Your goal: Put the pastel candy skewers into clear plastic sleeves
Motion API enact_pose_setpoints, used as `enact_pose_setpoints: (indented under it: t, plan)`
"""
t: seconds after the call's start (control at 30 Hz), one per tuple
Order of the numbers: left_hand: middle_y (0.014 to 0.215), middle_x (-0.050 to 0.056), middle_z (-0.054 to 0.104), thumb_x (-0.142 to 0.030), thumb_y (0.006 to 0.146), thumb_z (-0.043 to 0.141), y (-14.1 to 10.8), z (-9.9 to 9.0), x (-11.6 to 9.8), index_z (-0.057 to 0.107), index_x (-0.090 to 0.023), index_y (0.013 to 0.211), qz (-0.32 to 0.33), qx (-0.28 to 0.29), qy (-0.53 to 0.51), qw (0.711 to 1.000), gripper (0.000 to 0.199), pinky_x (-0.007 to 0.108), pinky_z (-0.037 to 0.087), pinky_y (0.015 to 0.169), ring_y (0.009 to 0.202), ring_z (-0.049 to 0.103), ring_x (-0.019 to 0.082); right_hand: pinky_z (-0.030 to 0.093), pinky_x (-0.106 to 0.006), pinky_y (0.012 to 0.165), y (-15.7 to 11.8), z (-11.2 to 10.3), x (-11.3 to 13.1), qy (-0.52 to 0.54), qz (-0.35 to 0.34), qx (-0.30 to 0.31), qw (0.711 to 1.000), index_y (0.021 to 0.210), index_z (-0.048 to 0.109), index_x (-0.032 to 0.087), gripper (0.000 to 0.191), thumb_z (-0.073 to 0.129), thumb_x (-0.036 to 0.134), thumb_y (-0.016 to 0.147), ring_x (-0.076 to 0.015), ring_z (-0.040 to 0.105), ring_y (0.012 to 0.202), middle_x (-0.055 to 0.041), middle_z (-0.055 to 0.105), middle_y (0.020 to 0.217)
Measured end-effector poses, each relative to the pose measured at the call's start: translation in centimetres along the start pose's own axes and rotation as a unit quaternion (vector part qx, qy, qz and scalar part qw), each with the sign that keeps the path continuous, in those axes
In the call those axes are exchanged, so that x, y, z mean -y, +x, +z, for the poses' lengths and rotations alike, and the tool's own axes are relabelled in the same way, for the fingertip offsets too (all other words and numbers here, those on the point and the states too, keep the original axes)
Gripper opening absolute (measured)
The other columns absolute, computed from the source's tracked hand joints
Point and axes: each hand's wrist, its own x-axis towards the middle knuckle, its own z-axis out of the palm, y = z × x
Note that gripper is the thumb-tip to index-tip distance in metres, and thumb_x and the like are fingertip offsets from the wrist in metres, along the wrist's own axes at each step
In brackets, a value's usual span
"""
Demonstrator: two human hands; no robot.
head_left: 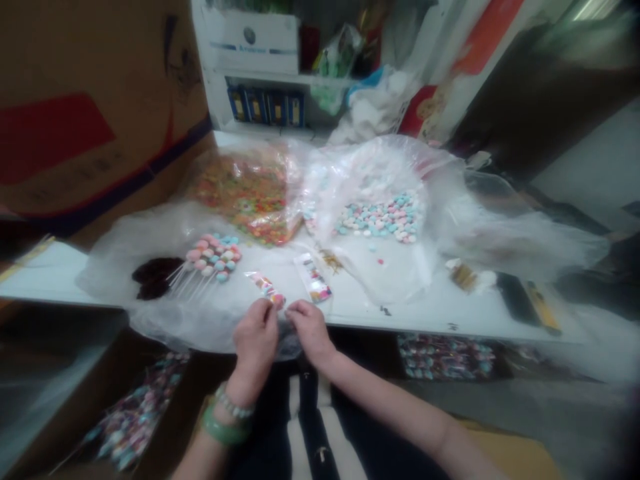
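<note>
Forearms of the seated person are entering from the lower edge, the left forearm (210,453) wearing a green bangle (225,432) and a beaded bracelet (235,404), and both are reaching up to the front edge of the white table (50,273). The left hand (255,340) is closed narrow, its fingertips (270,308) pinching the lower end of a printed cellophane sleeve (263,287), which is being held just above that edge. The right hand (310,330) is also narrowed, its fingertips (291,309) meeting the sleeve's pink end; whether they are gripping it cannot be determined. On the table, a second printed sleeve (313,278) is lying just right of the hands, while pastel candy lollipops (213,257) are lying on clear plastic sheeting (150,323) to their left, beside a dark brown clump (155,279). Further back on the table, loose pastel candies (380,220) and multicoloured candies (245,193) are sitting in clear plastic bags. Below the table's edge, boxes are holding wrapped candy sticks (135,413).
</note>
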Motion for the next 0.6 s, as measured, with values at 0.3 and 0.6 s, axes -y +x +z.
enact_pose_setpoints:
  t: [0.3, 0.6]
  plan:
    - [0.065, 0.005, 0.055, -0.028, 0.089, 0.049, -1.7, 1.5, 0.7, 0.057, -0.022, 0.071, 0.088, 0.021, -0.122, 0.988, 0.02, 0.032, 0.038, 0.065, 0.062, 0.052, 0.02, 0.041, -0.027, 0.066, 2.2, 0.7, -1.9, -0.065, -0.057, -0.016, 0.996, 0.078, 0.057, 0.021, 0.01, 0.048, 0.023, 0.073, -0.0155, 0.05, 0.067, 0.0035, 0.053, 0.068]
    - [0.085, 0.003, 0.064, -0.048, 0.077, 0.073, 0.0, 2.1, 1.3, 0.063, -0.019, 0.093, -0.336, 0.14, -0.561, 0.744, 0.035, 0.026, 0.047, 0.057, 0.068, 0.059, 0.016, 0.043, -0.028, 0.068, 2.7, 0.2, -3.2, -0.269, -0.29, -0.055, 0.917, 0.084, 0.062, 0.019, 0.024, 0.039, 0.021, 0.09, -0.0184, 0.056, 0.073, -0.0056, 0.062, 0.078]
